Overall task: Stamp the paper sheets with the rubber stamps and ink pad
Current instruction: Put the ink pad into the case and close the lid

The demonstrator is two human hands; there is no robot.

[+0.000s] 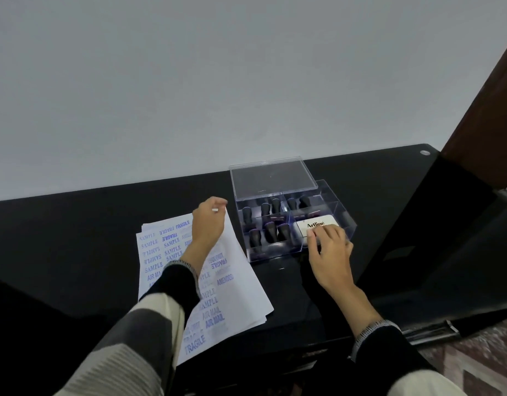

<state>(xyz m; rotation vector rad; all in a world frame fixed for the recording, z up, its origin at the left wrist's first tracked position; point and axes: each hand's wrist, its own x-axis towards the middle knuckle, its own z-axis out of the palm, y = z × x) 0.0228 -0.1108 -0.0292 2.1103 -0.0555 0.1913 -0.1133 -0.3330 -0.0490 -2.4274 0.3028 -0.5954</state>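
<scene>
A stack of white paper sheets (241, 284) covered in blue stamped words lies on the black table. My left hand (208, 221) pinches the far corner of the top sheet. To the right stands a clear plastic box (278, 252) with its lid (271, 177) raised. Several dark-handled rubber stamps (271, 231) stand in its left compartments. A white Artline ink pad (315, 227) sits in the front right compartment. My right hand (329, 247) has its fingers curled on the ink pad's near edge.
The black glossy table (75, 238) runs against a pale wall. A dark brown upright (483, 115) rises at the right, beside a lower black surface (435, 238). Patterned floor (481, 355) shows at the lower right.
</scene>
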